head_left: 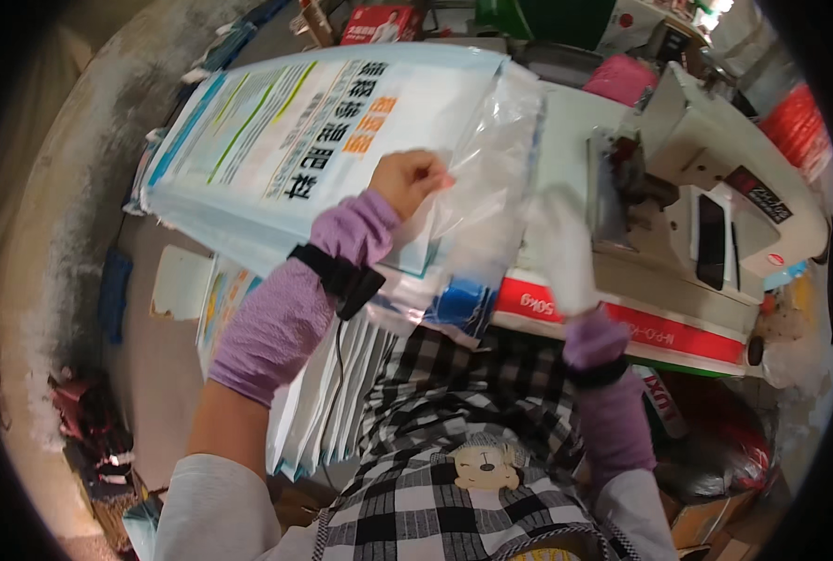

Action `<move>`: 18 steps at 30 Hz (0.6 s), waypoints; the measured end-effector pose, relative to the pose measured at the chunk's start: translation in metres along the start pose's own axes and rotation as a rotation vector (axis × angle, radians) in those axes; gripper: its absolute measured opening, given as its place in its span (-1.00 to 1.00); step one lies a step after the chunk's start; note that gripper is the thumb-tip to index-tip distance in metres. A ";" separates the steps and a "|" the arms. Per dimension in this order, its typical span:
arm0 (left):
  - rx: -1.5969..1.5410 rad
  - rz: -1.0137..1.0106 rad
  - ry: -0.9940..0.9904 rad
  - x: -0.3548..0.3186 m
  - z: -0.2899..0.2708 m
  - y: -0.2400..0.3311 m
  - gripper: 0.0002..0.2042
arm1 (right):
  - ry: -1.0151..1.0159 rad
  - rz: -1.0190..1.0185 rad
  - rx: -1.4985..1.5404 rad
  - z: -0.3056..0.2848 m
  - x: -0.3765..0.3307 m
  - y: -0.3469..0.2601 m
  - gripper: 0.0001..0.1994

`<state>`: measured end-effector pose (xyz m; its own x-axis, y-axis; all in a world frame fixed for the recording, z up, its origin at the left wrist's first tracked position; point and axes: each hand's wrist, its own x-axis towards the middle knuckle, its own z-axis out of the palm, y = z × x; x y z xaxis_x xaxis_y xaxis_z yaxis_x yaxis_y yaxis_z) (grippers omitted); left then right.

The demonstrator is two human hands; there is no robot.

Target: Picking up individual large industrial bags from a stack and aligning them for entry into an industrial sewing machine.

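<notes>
My left hand (pixel 407 179) is closed on the edge of a clear plastic liner (pixel 491 150) that sticks out of the mouth of a big white and blue printed sack (pixel 323 122). My right hand (pixel 558 245), in a white glove, is pushed inside the clear liner from below; its fingers are blurred behind the plastic. Both forearms wear purple sleeves with black wrist straps. The sack lies on top of a stack of similar sacks (pixel 239 215).
An off-white industrial sewing machine (pixel 716 187) stands at the right on a table edged by a red and white sack (pixel 659 327). More folded sacks (pixel 332 411) hang beside my left knee. A pink bundle (pixel 622 77) and a red box (pixel 379 23) lie at the back.
</notes>
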<state>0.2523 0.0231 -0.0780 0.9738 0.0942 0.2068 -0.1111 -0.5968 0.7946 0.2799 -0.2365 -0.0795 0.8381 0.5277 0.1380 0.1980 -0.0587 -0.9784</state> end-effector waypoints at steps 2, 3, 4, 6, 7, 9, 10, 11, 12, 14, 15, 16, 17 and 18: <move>0.092 0.090 -0.040 0.005 0.000 0.013 -0.90 | 0.035 0.124 0.258 0.006 0.047 0.016 -0.51; 0.187 0.168 -0.076 0.006 -0.006 0.022 -0.93 | 0.031 0.129 0.267 0.015 0.062 0.017 -0.51; 0.282 0.256 -0.112 0.009 -0.012 0.031 -0.95 | -0.087 0.020 0.121 0.023 0.075 0.015 -0.50; 0.407 0.286 -0.116 0.006 -0.026 0.043 -0.96 | -0.216 -0.133 -0.262 0.035 0.077 -0.010 -0.58; 0.512 0.322 -0.125 0.003 -0.028 0.046 -0.95 | -0.216 -0.134 -0.262 0.038 0.072 -0.012 -0.58; 0.491 0.350 -0.077 -0.001 -0.033 0.052 -0.94 | -0.078 -0.253 -0.172 0.038 0.066 -0.015 -0.66; 0.464 0.378 0.056 -0.003 -0.031 0.054 -0.94 | -0.061 -0.255 -0.191 0.038 0.059 -0.013 -0.66; 0.449 0.402 0.192 -0.011 -0.035 0.057 -0.93 | 0.109 -0.211 -0.173 0.045 0.049 -0.008 -0.69; 0.381 0.327 0.281 -0.017 -0.036 0.055 -0.93 | 0.295 -0.174 -0.166 0.044 0.042 -0.002 -0.71; 0.171 0.133 0.393 -0.029 -0.031 0.043 -0.90 | 0.171 -0.068 -0.498 0.040 0.034 0.038 -0.76; 0.025 0.014 0.402 -0.036 -0.022 0.042 -0.88 | 0.011 0.006 -0.741 0.034 0.031 0.060 -0.79; -0.009 0.005 0.360 -0.042 -0.016 0.041 -0.88 | -0.034 0.067 -0.810 0.029 0.024 0.071 -0.85; -0.034 -0.010 0.323 -0.048 -0.015 0.036 -0.87 | 0.218 -0.069 -0.670 0.030 0.018 0.058 -0.85; 0.022 0.084 0.299 -0.053 -0.016 0.030 -0.87 | 0.375 -0.201 -0.552 0.035 0.020 0.035 -0.83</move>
<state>0.1936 0.0131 -0.0556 0.8593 0.2722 0.4329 -0.1812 -0.6296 0.7555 0.2856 -0.1978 -0.1160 0.8577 0.2509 0.4488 0.5134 -0.4650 -0.7213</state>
